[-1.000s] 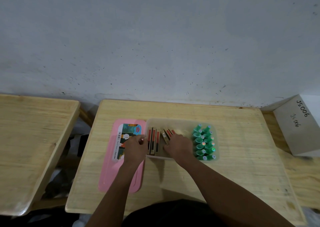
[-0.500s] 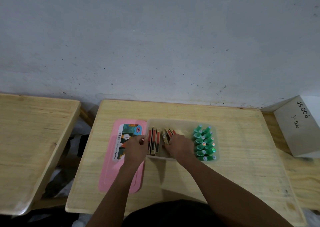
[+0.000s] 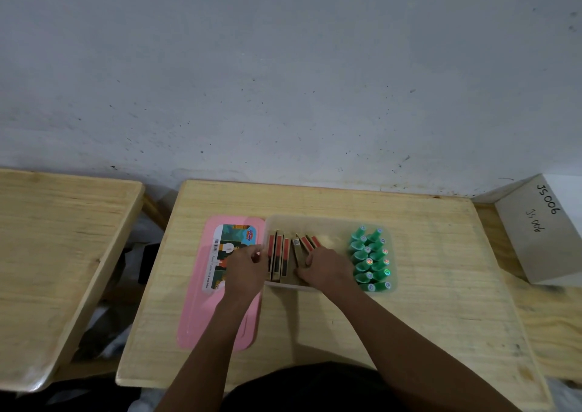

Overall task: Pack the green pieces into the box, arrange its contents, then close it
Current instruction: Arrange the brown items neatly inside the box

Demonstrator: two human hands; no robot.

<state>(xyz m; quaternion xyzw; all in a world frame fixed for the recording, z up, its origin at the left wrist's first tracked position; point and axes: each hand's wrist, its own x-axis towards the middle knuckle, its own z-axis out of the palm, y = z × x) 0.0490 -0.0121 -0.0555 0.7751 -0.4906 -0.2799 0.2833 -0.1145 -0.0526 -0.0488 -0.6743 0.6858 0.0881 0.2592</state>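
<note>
Both hands down in the clear box (image 3: 327,221) now, mid-table, arranging. Left hand (image 3: 247,265) at the box's left wall, fingertips pinched against the upright stack of flat brown-and-red packs (image 3: 277,259). Right hand (image 3: 327,268) curled over the leaning packs (image 3: 305,244) in the middle, fingers bent onto their edges; whether truly gripping or just pressing, cannot tell. Green pieces (image 3: 371,259) already in, packed in two rows at the right end.

Risks from here: leaning packs sliding flat if pushed too fast, slim cardboard with little to stand on. A right wrist swinging wide could knock over the green pieces just beside it. Anything standing proud of the rim would probably stop the pink lid (image 3: 217,311) seating.

Materials: box translucent plastic, rounded corners, shallow. Lid smooth, glossy pink, printed label on top, lying flat touching the box's left side. Green pieces small, tapered, shiny foil dots on their caps. Table (image 3: 425,285) pale raw wood, visible grain.
</note>
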